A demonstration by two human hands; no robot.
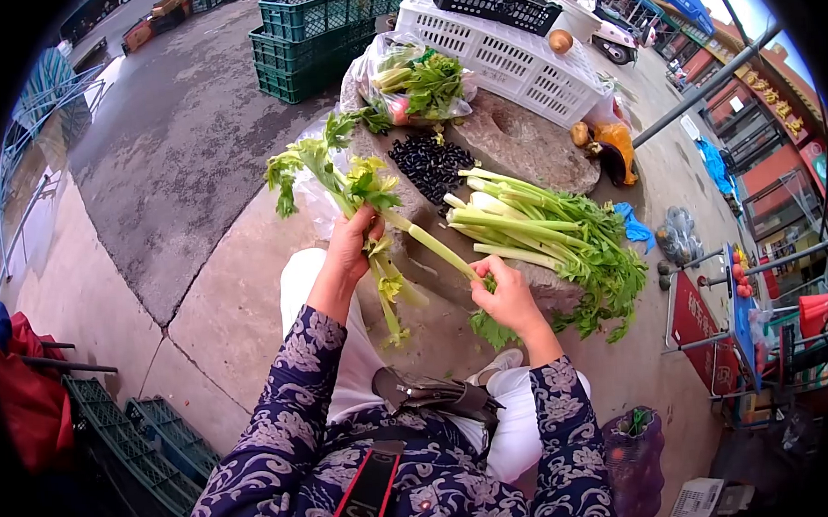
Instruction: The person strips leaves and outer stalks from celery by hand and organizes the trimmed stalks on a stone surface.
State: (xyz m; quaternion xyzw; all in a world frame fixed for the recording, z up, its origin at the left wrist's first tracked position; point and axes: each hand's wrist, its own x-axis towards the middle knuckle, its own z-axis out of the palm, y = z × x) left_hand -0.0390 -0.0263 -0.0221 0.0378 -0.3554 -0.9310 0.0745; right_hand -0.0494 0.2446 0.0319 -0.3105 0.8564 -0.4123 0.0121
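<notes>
My left hand (350, 248) is closed round the leafy end of a celery stalk (432, 243), its yellow-green leaves sticking out beyond the fist. At the stalk's other end my right hand (505, 299) grips with fingers bent, and a bit of leaf shows below it. The stalk slants between both hands above my lap. Just beyond my right hand lies a pile of celery (534, 229) on the stone slab, pale stalk ends to the left and leaves to the right. Whether my right hand holds anything besides the stalk is hidden.
Small dark items (431, 167) are heaped on the stone slab (539, 149), near a plastic bag of vegetables (419, 80). White crates (506, 52) and green crates (314, 44) stand behind. A purple mesh sack (635, 467) is on the ground at my right.
</notes>
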